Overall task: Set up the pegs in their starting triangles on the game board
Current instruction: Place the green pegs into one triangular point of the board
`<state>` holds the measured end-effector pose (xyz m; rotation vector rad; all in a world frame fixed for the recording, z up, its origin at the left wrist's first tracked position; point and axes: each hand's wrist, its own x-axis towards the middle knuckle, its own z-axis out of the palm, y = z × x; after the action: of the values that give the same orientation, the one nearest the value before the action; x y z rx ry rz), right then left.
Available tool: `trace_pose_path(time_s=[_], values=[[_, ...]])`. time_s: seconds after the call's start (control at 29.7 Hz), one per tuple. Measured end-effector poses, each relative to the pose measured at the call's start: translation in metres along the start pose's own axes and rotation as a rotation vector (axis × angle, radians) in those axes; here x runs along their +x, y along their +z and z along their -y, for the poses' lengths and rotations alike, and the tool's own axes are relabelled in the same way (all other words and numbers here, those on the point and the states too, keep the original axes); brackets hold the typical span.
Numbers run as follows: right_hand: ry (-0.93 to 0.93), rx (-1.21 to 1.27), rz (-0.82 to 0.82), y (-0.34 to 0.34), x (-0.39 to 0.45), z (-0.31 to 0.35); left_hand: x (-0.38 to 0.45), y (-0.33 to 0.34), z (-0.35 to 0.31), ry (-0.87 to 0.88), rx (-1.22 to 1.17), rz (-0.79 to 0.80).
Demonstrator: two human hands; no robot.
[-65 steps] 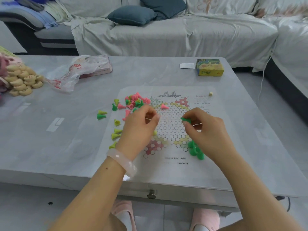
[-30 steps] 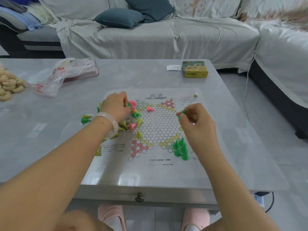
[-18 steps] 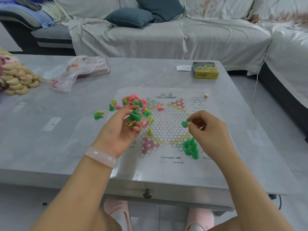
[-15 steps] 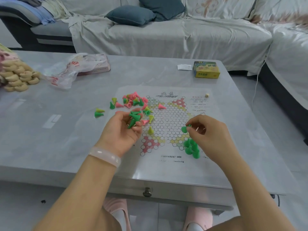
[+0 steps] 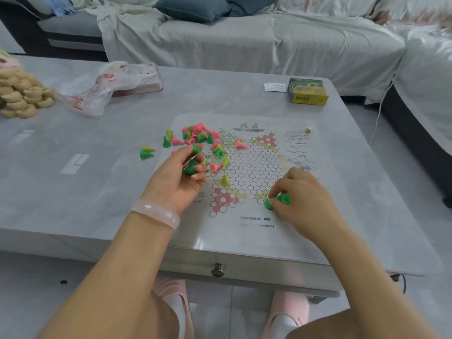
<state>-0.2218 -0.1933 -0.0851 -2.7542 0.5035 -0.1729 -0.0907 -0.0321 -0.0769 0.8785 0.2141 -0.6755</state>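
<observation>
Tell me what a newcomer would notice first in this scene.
The bright heap of pink, green and yellow pegs at the far left corner of the paper game board stands out first. Next, the hands: the left hand cradles several green pegs above the board's left edge, and the right hand sets a green peg into the near right triangle.

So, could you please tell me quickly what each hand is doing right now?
Left hand: closed around several green plastic cone pegs.
Right hand: fingertips closed on a green cone peg at the board's near-right triangle.
</observation>
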Motion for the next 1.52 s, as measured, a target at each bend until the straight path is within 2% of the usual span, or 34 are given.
trace_pose_path(time_s=[0.71, 0.84, 0.91, 1.01, 1.11, 1.18, 1.38, 1.52], values=[[0.01, -0.021, 0.022, -0.001, -0.002, -0.001, -0.006, 0.0, 0.001, 0.023, 0.016, 0.03], [-0.007, 0.007, -0.029, -0.003, -0.002, -0.001, -0.011, 0.005, 0.005, 0.071, 0.157, 0.065], [-0.019, 0.117, -0.118, -0.003, -0.002, 0.002, -0.016, 0.01, 0.01, 0.096, 0.319, 0.106], [0.046, 0.482, -0.231, -0.006, 0.0, 0.011, -0.02, 0.017, 0.022, 0.121, 0.605, 0.194], [0.164, 0.791, -0.187, -0.009, 0.0, 0.019, -0.02, 0.021, 0.032, 0.142, 0.743, 0.274], [0.187, 0.911, -0.155, -0.008, 0.0, 0.021, -0.021, 0.024, 0.035, 0.158, 0.77, 0.297], [0.166, 0.974, -0.169, -0.003, 0.004, 0.018, -0.019, 0.027, 0.038, 0.182, 0.763, 0.312], [0.132, 0.86, -0.308, -0.012, 0.013, 0.0, -0.018, 0.029, 0.039, 0.196, 0.737, 0.221]])
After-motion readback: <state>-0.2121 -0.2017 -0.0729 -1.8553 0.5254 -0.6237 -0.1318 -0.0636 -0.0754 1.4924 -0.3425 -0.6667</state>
